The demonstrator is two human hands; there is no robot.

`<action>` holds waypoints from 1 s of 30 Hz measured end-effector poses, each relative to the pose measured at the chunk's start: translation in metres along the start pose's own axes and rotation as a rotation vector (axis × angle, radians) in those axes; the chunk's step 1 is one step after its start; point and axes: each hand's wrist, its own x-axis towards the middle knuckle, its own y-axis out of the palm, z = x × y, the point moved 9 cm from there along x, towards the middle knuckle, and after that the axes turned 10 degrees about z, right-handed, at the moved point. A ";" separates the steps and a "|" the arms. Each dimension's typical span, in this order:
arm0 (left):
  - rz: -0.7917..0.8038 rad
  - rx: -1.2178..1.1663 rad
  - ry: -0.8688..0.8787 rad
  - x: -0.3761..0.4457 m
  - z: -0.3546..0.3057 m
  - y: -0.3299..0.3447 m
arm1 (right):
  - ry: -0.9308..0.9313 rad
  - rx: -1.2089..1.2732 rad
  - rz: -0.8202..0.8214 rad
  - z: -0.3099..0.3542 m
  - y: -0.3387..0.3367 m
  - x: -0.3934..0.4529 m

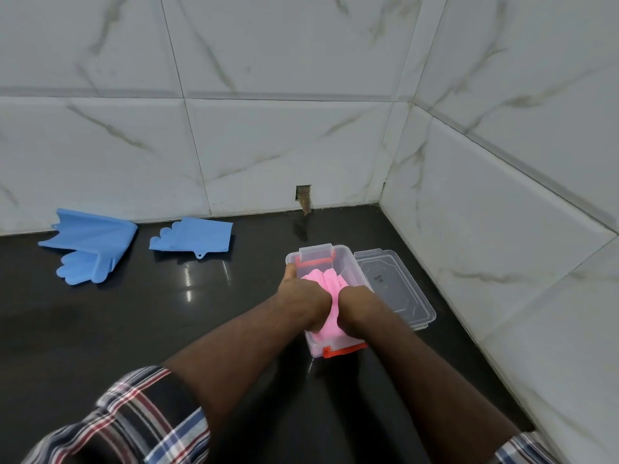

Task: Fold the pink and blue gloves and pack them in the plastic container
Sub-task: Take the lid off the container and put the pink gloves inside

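The clear plastic container with orange clips stands on the dark counter, right of centre. Folded pink gloves lie inside it. My left hand and my right hand are both in the container, pressed down on the pink gloves, fingers curled into the fabric. Two blue gloves lie on the counter at the back left: one spread open, one folded smaller to its right.
The container's clear lid lies flat on the counter just right of the container. White marble-tiled walls meet in a corner behind and to the right. A small hole is in the back wall at counter level.
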 end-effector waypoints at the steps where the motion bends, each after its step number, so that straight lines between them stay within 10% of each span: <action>1: 0.028 0.030 -0.015 0.000 -0.002 -0.001 | 0.000 -0.004 0.020 0.001 0.001 -0.002; 11: -0.188 0.029 0.025 -0.009 -0.006 -0.015 | 0.096 -0.122 0.070 -0.007 0.000 0.013; 23: 0.021 -0.009 0.036 -0.006 -0.005 0.000 | 0.079 -0.094 0.201 -0.004 0.008 0.017; 30: -0.312 -0.147 0.144 -0.025 -0.003 -0.006 | 0.218 -0.145 0.143 -0.031 0.013 0.036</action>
